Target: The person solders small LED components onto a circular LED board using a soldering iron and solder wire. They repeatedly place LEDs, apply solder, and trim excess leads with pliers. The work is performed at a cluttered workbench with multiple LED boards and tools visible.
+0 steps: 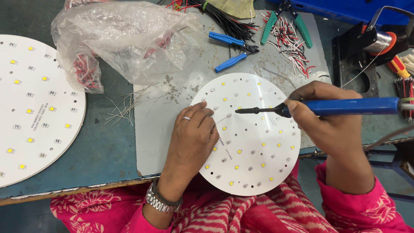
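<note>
Your right hand (321,114) grips the blue soldering iron (340,106), tip over the round LED board (254,172); your left hand (193,133) pinches a thin wire (222,119) there.

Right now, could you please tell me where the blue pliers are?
In the head view the blue pliers lie open at the top centre of the grey mat, just above the round white board, right of the plastic bag.
</note>
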### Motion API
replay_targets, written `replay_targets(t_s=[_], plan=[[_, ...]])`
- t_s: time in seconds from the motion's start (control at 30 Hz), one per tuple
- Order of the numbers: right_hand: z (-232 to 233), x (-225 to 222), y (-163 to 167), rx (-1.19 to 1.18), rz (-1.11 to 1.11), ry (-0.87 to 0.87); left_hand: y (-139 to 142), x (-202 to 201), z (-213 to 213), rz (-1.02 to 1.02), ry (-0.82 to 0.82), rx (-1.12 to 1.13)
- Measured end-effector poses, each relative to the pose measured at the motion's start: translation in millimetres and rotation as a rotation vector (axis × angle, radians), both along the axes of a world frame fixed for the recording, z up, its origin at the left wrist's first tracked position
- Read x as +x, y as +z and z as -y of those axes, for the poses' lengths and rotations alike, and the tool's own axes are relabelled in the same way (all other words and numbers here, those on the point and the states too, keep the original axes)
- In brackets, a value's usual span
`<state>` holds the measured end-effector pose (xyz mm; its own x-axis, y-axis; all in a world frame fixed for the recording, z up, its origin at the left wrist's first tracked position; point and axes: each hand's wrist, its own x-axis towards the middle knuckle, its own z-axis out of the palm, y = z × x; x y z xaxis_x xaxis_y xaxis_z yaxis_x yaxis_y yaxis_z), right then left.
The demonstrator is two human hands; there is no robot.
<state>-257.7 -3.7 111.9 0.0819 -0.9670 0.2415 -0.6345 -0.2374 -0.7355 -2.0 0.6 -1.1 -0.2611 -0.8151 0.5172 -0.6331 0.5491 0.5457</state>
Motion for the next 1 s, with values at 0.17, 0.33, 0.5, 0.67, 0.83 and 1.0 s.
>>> replay_targets(t_s=[0.17,0.33,0.5,0.67,0.83,1.0], plan=[[-14,-38,-3,-0.113,0.121,-0.080,3,-2,0,-0.001,-0.006,0.002],[-21,-165,-16,-0.350,0.304,-0.474,9,-8,-1,0.023,-0.025,0.000],[-18,-303,-11,-0.544,0.273,-0.686,14,-23,-1,0.028,-0.030,0.008],[15,-358,-3,-0.745,-0.073,-0.659,17,-31,-6,0.057,-0.008,0.032],[51,-360,-15,-0.816,-0.036,-0.514,19,-33,-8,0.041,-0.011,0.042],[69,-325,-33,-0.461,0.423,-0.634,18,-27,-10,0.018,-0.027,0.057]])
